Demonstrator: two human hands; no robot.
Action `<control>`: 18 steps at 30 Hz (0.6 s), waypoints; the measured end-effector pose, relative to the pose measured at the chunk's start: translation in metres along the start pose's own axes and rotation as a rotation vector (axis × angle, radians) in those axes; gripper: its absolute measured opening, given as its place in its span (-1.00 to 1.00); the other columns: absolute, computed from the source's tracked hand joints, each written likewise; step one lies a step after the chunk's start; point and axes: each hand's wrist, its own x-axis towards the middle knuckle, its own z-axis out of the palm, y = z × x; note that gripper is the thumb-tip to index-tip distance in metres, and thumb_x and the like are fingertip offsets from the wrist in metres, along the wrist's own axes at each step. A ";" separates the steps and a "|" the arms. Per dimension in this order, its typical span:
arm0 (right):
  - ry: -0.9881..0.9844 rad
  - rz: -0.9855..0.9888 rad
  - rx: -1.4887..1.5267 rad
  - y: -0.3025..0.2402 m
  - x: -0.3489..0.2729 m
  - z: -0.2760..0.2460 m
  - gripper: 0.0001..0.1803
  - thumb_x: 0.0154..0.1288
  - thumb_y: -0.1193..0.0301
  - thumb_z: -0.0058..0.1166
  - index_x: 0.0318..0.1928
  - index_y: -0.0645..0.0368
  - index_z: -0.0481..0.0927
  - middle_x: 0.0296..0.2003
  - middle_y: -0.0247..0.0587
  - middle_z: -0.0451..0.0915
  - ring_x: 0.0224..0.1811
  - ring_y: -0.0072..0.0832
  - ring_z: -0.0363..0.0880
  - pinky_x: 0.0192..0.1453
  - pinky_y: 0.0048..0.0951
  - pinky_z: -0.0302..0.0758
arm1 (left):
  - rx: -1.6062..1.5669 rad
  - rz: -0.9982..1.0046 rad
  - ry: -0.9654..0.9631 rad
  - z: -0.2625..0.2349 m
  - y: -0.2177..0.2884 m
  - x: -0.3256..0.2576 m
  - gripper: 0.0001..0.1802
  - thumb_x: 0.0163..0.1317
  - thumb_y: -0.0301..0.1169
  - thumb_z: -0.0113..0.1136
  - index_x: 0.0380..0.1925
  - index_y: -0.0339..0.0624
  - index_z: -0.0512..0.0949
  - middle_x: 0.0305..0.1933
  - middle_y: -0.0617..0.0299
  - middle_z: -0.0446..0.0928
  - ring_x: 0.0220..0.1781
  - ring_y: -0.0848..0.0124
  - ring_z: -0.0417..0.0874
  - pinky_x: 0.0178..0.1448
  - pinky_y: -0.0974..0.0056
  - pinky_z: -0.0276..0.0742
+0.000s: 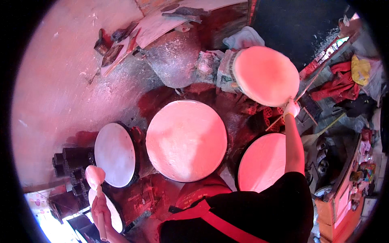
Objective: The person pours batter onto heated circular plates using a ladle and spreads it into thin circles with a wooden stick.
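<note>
My left hand (101, 212), at the lower left, is closed round the wooden handle of a tool with a rounded, pale, cloth-like head (95, 176). The head points up, near a round grey-white pan (115, 155). At the upper right my right hand (291, 109) is closed at the near edge of a large, round, pale disc (266, 75), which is tilted. A thin stick (306, 89) runs by that hand; I cannot tell if the fingers hold it too. In front of me lies a big, round, whitish pan (186, 140), and another round pan (261, 164) sits partly under my right arm.
Honeycomb coal briquettes (270, 114) stand below the tilted disc, with more dark briquettes (75, 160) at the left. A broom (320, 133) and a cluttered orange cabinet (338, 210) are at the right. Red and yellow cloths (360, 71) hang at the upper right.
</note>
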 end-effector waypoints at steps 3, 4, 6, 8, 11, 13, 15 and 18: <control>0.051 -0.370 -0.075 0.019 0.009 -0.018 -0.76 0.29 0.36 -0.04 -0.16 0.24 0.56 -0.31 -0.21 0.58 -0.29 -0.44 0.51 -0.12 -0.38 0.48 | 0.317 -0.126 0.121 0.007 0.071 0.001 -0.74 0.33 -0.41 -0.05 -0.10 -0.22 0.59 -0.19 -0.02 0.61 -0.06 0.14 0.63 0.01 0.25 0.52; 0.015 -0.366 -0.113 0.032 0.041 -0.052 -0.76 0.30 0.35 -0.07 -0.13 0.20 0.56 -0.23 -0.22 0.57 -0.17 -0.43 0.48 0.01 -0.39 0.42 | 0.287 0.034 0.140 0.010 0.059 0.007 -0.73 0.32 -0.41 -0.03 -0.08 -0.22 0.58 -0.19 -0.03 0.61 -0.02 0.13 0.62 0.04 0.24 0.50; -0.153 -0.088 0.169 -0.006 -0.077 -0.031 -0.75 0.35 0.32 -0.08 -0.07 0.16 0.51 -0.43 -0.36 0.48 -0.60 -0.55 0.36 -0.56 -0.50 0.32 | 0.372 0.137 0.047 0.006 0.049 0.002 -0.74 0.31 -0.44 -0.01 -0.09 -0.27 0.58 -0.17 0.01 0.60 -0.09 0.21 0.63 -0.02 0.25 0.49; -0.400 0.018 0.123 -0.033 -0.133 -0.042 -0.78 0.39 0.26 -0.06 -0.11 0.10 0.50 -0.59 -0.48 0.30 -0.73 -0.72 0.09 -0.70 -0.61 0.07 | -0.096 0.049 -0.076 0.001 0.028 0.022 -0.73 0.32 -0.45 -0.01 -0.05 -0.33 0.53 -0.24 0.10 0.56 -0.23 0.39 0.57 -0.19 0.39 0.46; -0.744 0.228 0.047 -0.033 -0.217 -0.025 -0.80 0.32 0.22 0.06 -0.28 0.07 0.50 -0.75 -0.54 0.18 -0.87 -0.68 0.00 -0.80 -0.59 -0.05 | -1.235 -0.284 -0.366 0.015 0.001 0.061 -0.71 0.34 -0.46 -0.01 -0.01 -0.40 0.47 -0.34 0.22 0.50 -0.43 0.66 0.48 -0.46 0.60 0.40; -0.705 0.447 -0.276 -0.026 -0.281 0.012 -0.68 0.32 0.12 0.05 -0.46 0.04 0.47 -0.81 -0.54 0.13 -0.92 -0.67 0.00 -0.84 -0.57 -0.07 | -1.972 -0.673 -0.628 0.035 0.002 0.092 -0.65 0.37 -0.52 -0.14 0.10 -0.52 0.24 -0.47 0.25 0.36 -0.55 0.60 0.41 -0.57 0.57 0.38; -1.041 0.509 -0.604 -0.022 -0.350 0.025 -0.57 0.34 0.05 -0.01 -0.59 0.02 0.38 -0.80 -0.50 0.19 -0.90 -0.68 0.08 -0.84 -0.57 -0.03 | -1.989 -0.767 -0.668 0.055 -0.008 0.114 -0.77 0.38 -0.53 -0.17 -0.05 -0.49 0.26 -0.51 0.25 0.31 -0.59 0.59 0.36 -0.61 0.53 0.37; -1.392 0.506 -0.242 0.011 -0.443 0.006 -0.62 0.39 0.08 -0.12 -0.45 0.07 0.46 -0.75 -0.45 0.29 -0.89 -0.65 0.12 -0.85 -0.54 0.01 | -1.662 -0.777 -0.641 0.090 -0.039 0.161 -0.82 0.35 -0.50 -0.08 -0.11 -0.37 0.32 -0.57 0.36 0.25 -0.69 0.58 0.24 -0.67 0.50 0.24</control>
